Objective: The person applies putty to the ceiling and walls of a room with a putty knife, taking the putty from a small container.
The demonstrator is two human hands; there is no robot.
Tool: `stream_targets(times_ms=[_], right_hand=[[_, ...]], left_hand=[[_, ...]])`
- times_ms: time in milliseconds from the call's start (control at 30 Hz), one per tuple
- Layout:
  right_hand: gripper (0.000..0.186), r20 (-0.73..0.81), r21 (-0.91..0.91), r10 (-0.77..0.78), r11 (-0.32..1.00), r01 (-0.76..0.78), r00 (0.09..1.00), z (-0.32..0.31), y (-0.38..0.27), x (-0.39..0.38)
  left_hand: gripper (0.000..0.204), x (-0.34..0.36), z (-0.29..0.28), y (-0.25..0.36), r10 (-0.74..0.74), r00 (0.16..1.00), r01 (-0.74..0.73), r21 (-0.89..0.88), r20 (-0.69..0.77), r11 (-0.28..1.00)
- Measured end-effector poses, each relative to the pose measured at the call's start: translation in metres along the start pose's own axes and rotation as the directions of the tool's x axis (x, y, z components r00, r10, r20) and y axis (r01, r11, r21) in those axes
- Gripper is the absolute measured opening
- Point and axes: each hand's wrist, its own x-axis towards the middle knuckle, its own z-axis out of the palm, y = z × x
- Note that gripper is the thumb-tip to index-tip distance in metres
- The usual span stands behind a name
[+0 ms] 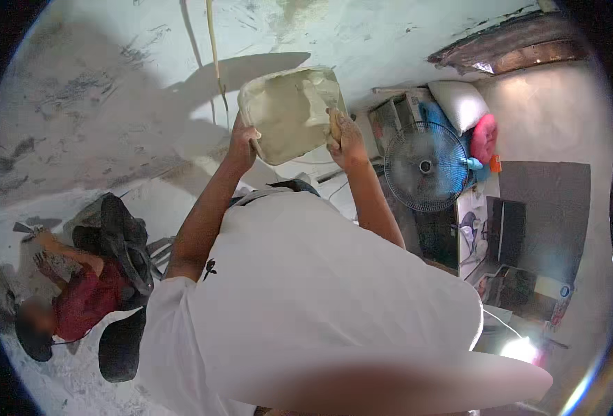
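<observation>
Up at the centre is a pale square-cornered plastic tub (278, 118) with cream-coloured paste inside and a lighter smear near its right side. My left hand (245, 144) grips the tub's left edge, with the thumb over the rim. My right hand (348, 142) is closed at the tub's right edge, around a tan, paste-coated piece that I cannot clearly make out. Both forearms reach up from my white shirt (320, 277). A thin cream cord (215, 52) hangs on the pale wall above the tub.
At lower left, a person in dark red (88, 295) sits by a black bag (119, 236), holding a tool. At right stand a fan (425, 166), a white pillow (455, 104), a pink cushion (484, 139), a dark screen (507, 236) and a lit lamp (521, 350).
</observation>
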Motion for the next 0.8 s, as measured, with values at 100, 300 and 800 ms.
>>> stream_targets(times_ms=[100,300,800], right_hand=[[0.033,0.049,0.015,-0.029,0.999,0.028,0.998,0.007,-0.02,-0.009],[0.031,-0.113,0.071,-0.103,0.991,0.112,0.988,0.029,-0.062,-0.031],[0.028,0.365,0.019,-0.398,0.907,0.42,0.842,0.094,-0.183,-0.045]], left_hand=[[0.082,0.012,0.0,0.004,-0.008,0.999,0.009,-0.046,0.031,0.999],[0.066,0.022,0.014,0.02,-0.019,0.999,0.024,-0.122,0.045,0.992],[0.066,0.044,0.043,0.077,-0.104,0.994,0.108,-0.17,0.034,0.979]])
